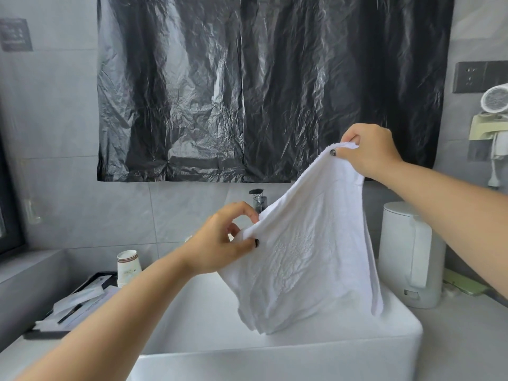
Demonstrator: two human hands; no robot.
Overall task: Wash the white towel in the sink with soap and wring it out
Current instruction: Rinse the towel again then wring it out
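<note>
1. The white rectangular ceramic sink [275, 361] sits nearest, its front rim low in the view, set on a pale grey counter [461, 339].
2. The white terry towel [305, 259] hangs above the sink basin, stretched slantwise between both hands, with its lower folds dangling by the right side of the basin; whether they touch the rim I cannot tell.
3. The left hand [220, 240] pinches the towel's lower left edge between thumb and curled fingers, the index finger arched above the cloth.
4. The right hand [371, 149], raised higher, pinches the towel's top corner, thumb pressed on the front and the fingers curled behind.
5. To the left on the counter lies a black tray of wrapped sachets [79, 301], with a stack of paper cups [127, 266] just behind it.
6. To the right stands a white cylindrical electric kettle [409, 254].
7. Behind the towel, a chrome tap with a black top [258, 200] rises at the back of the sink.
8. On the grey tiled wall hangs a crinkled black plastic sheet [261, 86]; a white hair dryer [494, 101] sits in a wall holder at far right.
</note>
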